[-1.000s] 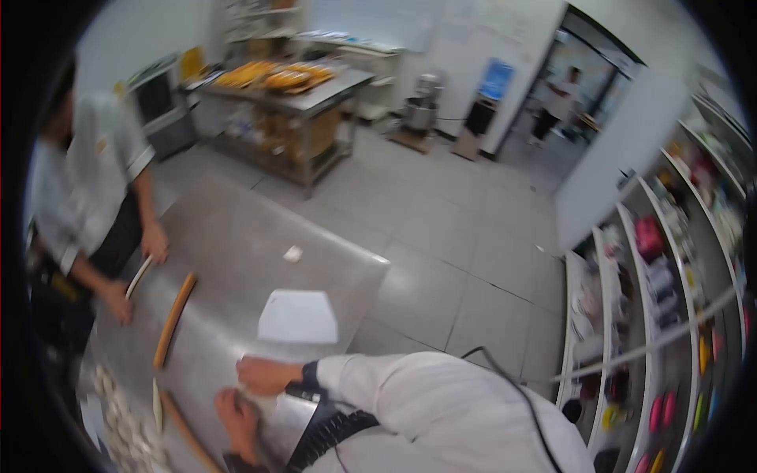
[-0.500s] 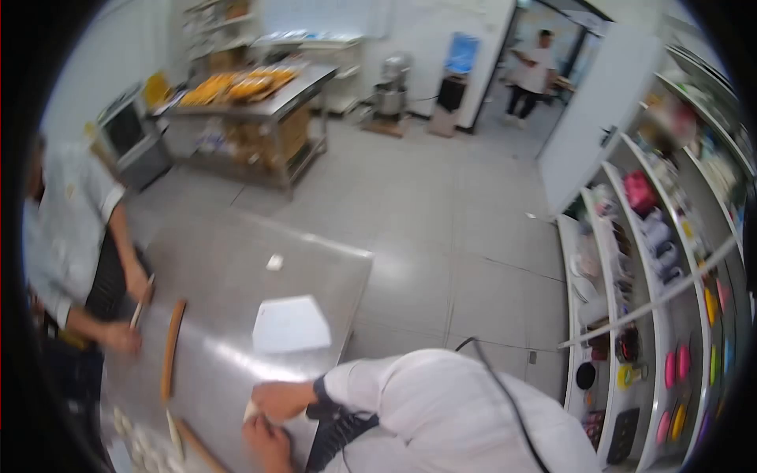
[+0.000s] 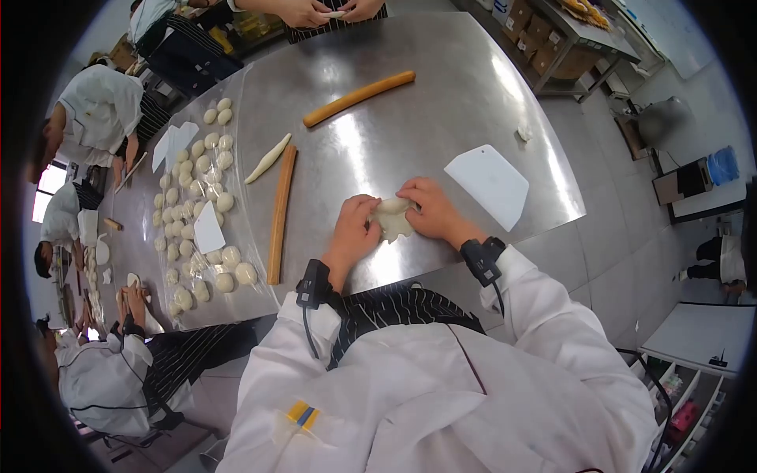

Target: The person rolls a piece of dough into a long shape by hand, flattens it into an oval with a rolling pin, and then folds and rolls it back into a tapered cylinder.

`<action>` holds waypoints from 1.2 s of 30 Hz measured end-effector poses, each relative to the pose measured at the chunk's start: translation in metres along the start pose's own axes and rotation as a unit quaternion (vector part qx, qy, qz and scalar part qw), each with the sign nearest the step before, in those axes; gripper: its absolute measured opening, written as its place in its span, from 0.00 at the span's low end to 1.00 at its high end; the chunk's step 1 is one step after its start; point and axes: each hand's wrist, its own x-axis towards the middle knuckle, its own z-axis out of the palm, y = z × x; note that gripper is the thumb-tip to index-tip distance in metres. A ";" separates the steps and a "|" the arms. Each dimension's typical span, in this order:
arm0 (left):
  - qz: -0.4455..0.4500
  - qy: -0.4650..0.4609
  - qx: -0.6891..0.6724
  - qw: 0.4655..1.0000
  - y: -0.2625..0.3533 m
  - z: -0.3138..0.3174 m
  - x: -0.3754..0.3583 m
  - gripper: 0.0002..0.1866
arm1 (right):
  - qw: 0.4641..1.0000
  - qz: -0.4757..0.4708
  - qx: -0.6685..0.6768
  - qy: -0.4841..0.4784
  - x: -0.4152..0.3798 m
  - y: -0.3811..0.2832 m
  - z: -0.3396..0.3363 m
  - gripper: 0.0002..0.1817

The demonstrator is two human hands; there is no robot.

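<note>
A flattened piece of pale dough (image 3: 394, 225) lies on the steel table near its front edge, its near rim ragged. At its left side, my left hand (image 3: 355, 229) has its fingers curled onto the far edge. My right hand (image 3: 430, 209) grips that same far edge from the right, where the dough appears folded into a small roll. Both hands are closed on the dough; the fingertips partly hide it. To their right rests a white dough scraper (image 3: 490, 185). Left of them lie a wooden rolling pin (image 3: 282, 217) and a tapered dough strip (image 3: 269, 159).
Another rolling pin (image 3: 359, 98) lies farther back. Many dough balls (image 3: 224, 202) sit under plastic film at the left, with a white scraper (image 3: 209, 229) on top. A co-worker's hands (image 3: 331, 12) hold dough across the table. Other people work along the left side.
The view has swung from the room and shelves down onto the table. My hands, close together at the table edge before, now appear mid-view, side by side on the dough.
</note>
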 end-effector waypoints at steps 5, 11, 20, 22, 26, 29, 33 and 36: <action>0.028 -0.010 0.055 0.998 0.006 0.008 -0.011 0.21 | 0.999 -0.013 -0.041 -0.030 -0.010 -0.009 0.005 0.17; 0.026 0.007 0.065 0.998 0.019 0.016 -0.021 0.23 | 0.995 -0.011 -0.092 0.030 -0.030 -0.025 0.015 0.18; 0.078 -0.044 0.170 0.981 0.037 0.017 -0.029 0.23 | 0.983 -0.072 -0.168 0.035 -0.048 -0.039 0.025 0.19; 0.048 -0.085 0.106 0.990 0.029 0.013 -0.027 0.20 | 0.993 -0.044 -0.106 0.002 -0.050 -0.037 0.019 0.17; 0.026 -0.026 0.074 0.997 0.024 0.000 -0.018 0.17 | 0.998 0.018 -0.029 0.060 -0.039 -0.022 0.000 0.16; 0.060 0.033 0.067 0.995 0.029 0.002 -0.006 0.15 | 0.998 -0.006 -0.042 0.040 -0.029 -0.025 -0.006 0.14; 0.043 -0.038 0.074 0.996 0.021 0.007 -0.010 0.17 | 0.997 -0.026 -0.064 -0.031 -0.029 -0.023 -0.003 0.14; 0.040 -0.046 0.073 0.995 0.027 0.006 -0.020 0.17 | 0.996 -0.027 -0.072 -0.041 -0.040 -0.025 0.000 0.14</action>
